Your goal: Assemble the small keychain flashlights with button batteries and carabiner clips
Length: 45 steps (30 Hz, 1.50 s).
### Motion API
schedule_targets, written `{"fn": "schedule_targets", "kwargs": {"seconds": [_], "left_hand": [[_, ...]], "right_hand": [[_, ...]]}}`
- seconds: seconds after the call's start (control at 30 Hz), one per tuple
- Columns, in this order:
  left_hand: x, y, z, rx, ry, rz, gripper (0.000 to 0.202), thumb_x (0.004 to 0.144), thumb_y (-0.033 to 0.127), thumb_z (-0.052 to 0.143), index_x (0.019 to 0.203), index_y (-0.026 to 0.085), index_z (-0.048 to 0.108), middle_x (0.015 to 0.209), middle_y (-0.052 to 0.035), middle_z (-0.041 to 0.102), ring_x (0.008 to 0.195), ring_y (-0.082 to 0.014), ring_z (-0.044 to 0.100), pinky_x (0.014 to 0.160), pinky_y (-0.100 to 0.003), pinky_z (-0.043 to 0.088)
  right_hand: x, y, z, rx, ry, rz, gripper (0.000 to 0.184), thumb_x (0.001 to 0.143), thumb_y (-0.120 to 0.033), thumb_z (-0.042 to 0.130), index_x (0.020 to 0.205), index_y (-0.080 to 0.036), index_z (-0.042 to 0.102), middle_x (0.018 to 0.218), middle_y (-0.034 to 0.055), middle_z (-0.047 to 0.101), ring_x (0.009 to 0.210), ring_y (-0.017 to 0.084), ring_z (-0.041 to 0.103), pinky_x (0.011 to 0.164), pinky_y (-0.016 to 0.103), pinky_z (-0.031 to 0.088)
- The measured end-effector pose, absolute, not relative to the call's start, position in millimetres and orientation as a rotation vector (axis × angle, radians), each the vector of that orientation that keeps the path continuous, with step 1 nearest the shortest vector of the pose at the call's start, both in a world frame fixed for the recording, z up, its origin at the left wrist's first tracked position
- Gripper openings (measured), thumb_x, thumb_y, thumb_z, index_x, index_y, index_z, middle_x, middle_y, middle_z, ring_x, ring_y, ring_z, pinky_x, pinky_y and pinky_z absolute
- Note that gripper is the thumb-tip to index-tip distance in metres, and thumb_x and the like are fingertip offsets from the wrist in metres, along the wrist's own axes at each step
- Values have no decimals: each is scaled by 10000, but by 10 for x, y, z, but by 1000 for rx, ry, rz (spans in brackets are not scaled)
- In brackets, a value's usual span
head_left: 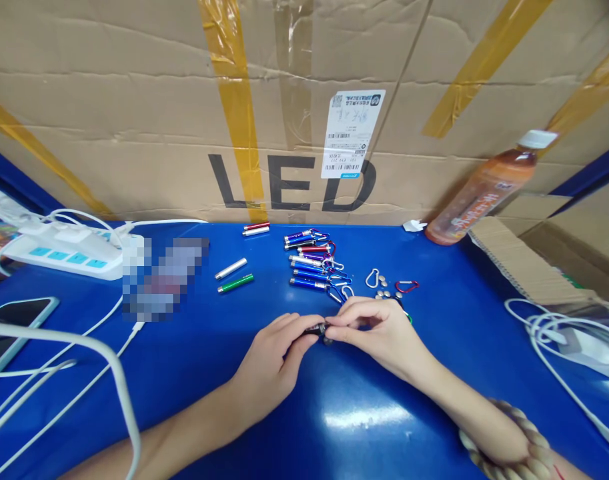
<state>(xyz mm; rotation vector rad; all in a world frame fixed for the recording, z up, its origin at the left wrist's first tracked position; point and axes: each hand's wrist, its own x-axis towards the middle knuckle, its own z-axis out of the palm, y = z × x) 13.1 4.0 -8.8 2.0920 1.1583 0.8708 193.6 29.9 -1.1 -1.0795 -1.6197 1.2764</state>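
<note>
My left hand (274, 357) and my right hand (379, 333) meet over the blue table (294, 413), both pinched on a small black keychain flashlight (318, 329). Just beyond my hands lies a pile of several blue, purple and red keychain flashlights (311, 263) with carabiner clips. Loose clips (373, 277), a red clip (407, 287) and small button cells (383, 291) lie to the right of the pile. A silver tube (231, 268), a green tube (235, 283) and two more tubes (255, 229) lie to the left.
A large "LED" cardboard box (294, 107) walls the back. A tilted drink bottle (484, 190) leans at the right. A white power strip (69, 250), a phone (14, 327) and white cables (74, 373) are on the left; more white cable (559, 333) is on the right.
</note>
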Motion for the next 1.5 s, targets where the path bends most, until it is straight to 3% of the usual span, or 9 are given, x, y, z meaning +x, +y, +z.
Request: {"fn": "schedule_targets", "kwargs": {"seconds": [0.13,0.33,0.6,0.77,1.13,1.33,1.5], "left_hand": [[134,45,-60,2015,1140,809,268,903,192,369,1035,218,601,958,-20,668,887,-154,586,819,-290,444],[134,23,-77,2059,1037,724,271,899,157,371,1009,231,607,902,5,658,831,-133,572,811,-264,427],[125,-10,-118,2074,1012,727,228,899,166,378,975,216,588,905,3,638,862,-129,566,817,-249,419],[124,-10,-129,2104,1026,732,207,896,161,371,953,202,567,898,-5,639,853,-134,565,800,-255,426],[111,47,-141,2259,1078,793,233,901,156,347,950,186,573,839,-26,618,792,-149,560,720,-270,448],[114,52,-199,2300,1045,1049,159,887,144,420,886,164,578,824,-42,640,796,-146,590,721,-265,469],[111,59,-177,2230,1073,1046,192,882,162,441,1013,187,580,905,-42,634,862,-138,592,743,-248,489]], "right_hand": [[2011,322,14,-882,-1868,1111,58,706,-207,707,651,-188,704,689,13,628,622,101,574,545,218,461],[2105,368,29,-667,-2097,1019,97,757,-151,656,676,-169,706,719,16,586,650,87,568,594,215,469],[2082,324,-7,-636,-2126,961,136,791,-155,615,674,-157,684,697,12,560,635,81,547,585,213,446],[2038,292,-33,-715,-2087,957,207,776,-259,641,598,-154,619,615,-1,534,582,92,514,530,222,419],[1917,206,-6,-1092,-1830,1218,345,699,-418,668,529,-147,537,579,-9,505,461,59,419,386,187,318],[1898,225,-2,-1160,-1676,1380,347,629,-414,728,517,-148,534,540,-27,503,428,48,439,371,168,363],[1923,266,9,-1156,-1550,1565,376,569,-448,756,521,-144,541,488,-46,502,400,39,436,373,157,397]]}}
